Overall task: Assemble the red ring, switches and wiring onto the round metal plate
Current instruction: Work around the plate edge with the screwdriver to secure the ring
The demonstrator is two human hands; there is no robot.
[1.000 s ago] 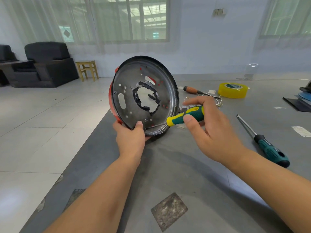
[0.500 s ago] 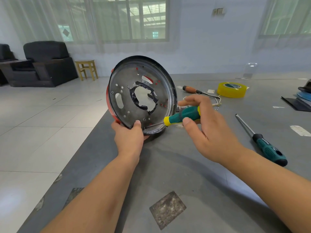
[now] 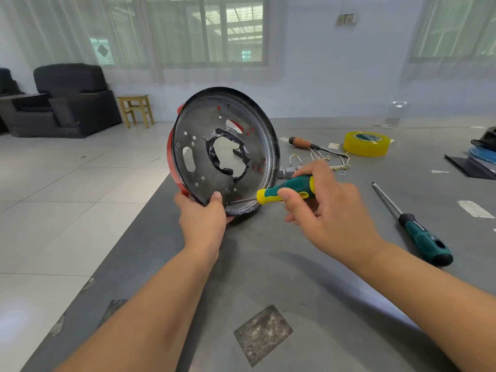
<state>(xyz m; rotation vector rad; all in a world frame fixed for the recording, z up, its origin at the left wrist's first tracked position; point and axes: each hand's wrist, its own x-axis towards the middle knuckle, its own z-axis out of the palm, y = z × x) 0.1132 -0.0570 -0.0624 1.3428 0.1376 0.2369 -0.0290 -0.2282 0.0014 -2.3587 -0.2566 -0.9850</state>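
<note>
Round metal plate (image 3: pixel 214 146), red ring (image 3: pixel 171 162) behind, propped on surface (image 3: pixel 295 264): our left hand (image 3: pixel 204 216) grips its rim; right hand (image 3: pixel 322 210) holds screwdriver (image 3: pixel 284 190). Risk: tip slips, plate tips.

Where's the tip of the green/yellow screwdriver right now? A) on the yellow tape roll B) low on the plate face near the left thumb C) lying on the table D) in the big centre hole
B: the right hand holds the screwdriver, its tip low on the round metal plate beside the left hand thumb.
</note>
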